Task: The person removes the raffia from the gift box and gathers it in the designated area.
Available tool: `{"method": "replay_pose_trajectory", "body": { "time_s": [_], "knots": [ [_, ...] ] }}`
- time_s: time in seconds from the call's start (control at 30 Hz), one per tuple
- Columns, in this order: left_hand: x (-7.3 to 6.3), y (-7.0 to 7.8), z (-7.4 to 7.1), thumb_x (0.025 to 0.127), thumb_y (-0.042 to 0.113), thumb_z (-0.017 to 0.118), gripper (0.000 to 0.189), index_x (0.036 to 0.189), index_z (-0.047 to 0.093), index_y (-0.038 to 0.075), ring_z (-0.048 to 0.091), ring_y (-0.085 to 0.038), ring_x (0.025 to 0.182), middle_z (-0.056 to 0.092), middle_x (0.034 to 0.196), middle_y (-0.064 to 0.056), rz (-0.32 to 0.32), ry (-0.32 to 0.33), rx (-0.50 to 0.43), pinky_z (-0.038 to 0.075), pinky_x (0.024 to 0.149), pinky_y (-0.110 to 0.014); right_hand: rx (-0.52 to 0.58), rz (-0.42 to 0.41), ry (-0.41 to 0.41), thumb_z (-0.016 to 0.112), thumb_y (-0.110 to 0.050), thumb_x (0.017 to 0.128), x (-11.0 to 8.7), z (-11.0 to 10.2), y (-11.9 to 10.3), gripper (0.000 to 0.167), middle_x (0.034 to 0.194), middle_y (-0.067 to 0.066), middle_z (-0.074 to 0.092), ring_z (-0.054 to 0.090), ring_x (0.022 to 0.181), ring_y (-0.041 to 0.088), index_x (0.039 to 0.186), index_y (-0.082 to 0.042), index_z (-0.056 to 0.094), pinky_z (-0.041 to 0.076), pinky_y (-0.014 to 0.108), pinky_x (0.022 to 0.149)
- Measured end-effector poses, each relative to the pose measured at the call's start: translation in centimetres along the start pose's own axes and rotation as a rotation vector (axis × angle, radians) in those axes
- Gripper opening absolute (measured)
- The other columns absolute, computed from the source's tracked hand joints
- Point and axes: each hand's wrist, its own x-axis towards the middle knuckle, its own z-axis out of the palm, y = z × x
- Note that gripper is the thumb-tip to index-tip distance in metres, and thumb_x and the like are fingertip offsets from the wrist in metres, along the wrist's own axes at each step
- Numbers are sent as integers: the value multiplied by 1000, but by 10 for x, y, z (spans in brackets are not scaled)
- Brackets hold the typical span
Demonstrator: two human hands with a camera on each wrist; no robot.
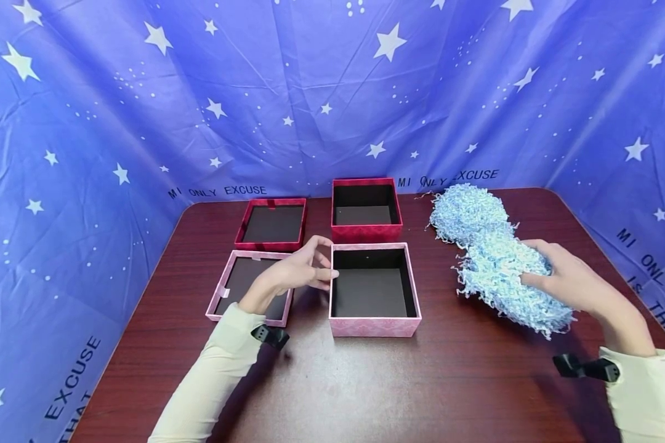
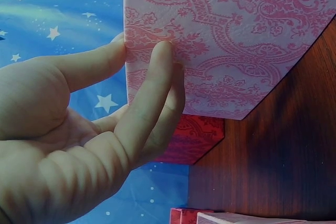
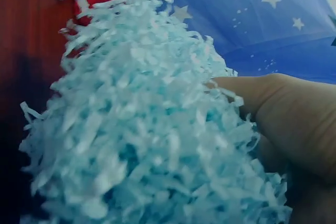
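The pink patterned box [image 1: 375, 327] sits open-topped at mid-table, its dark inside showing. At its left wall my left hand [image 1: 299, 267] pinches the edge, thumb at the rim and fingers against the outer face [image 2: 226, 40]. On the right lies a pile of pale blue shredded paper [image 1: 493, 271]. My right hand [image 1: 573, 280] grips the near clump from its right side, and the paper strands [image 3: 142, 114] cover most of its fingers.
A pink lid [image 1: 220, 301] lies inside-up left of the pink box, partly behind my left hand. Behind stand a red box [image 1: 366, 232] and an upturned red lid [image 1: 242, 224]. A blue starry curtain [image 1: 310, 92] rises around the brown table [image 1: 338, 387].
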Motion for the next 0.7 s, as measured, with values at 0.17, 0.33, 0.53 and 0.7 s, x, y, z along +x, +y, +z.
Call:
{"method": "replay_pose_trajectory", "body": {
  "time_s": [0.17,0.33,0.53,0.7],
  "knots": [
    [1,0,1,89,-1,63,64,137,23,8,61,-50,100,42,107,-18,-5,5,-1,57,83,-44,-34,7,-87,66,-16,88,0,8,9,62,131,35,40,37,119,50,137,7,36,36,63,88],
    [3,-2,1,88,-2,63,64,137,23,8,60,-52,100,42,106,-17,-9,16,-11,56,83,-45,-63,31,-146,66,-16,87,-1,15,16,62,129,37,39,37,117,50,136,7,36,37,64,87],
    [4,-3,2,88,-3,64,64,137,23,8,60,-52,99,43,105,-17,-7,20,-17,56,84,-47,-66,92,-215,67,-18,85,0,21,22,70,131,41,32,32,119,55,138,11,31,36,70,88],
    [3,-2,1,88,-1,64,65,137,23,8,61,-50,99,43,106,-18,-6,16,-1,55,84,-47,-82,114,-247,67,-22,86,1,21,21,74,132,42,29,29,119,57,139,12,28,34,72,90]
  ]
}}
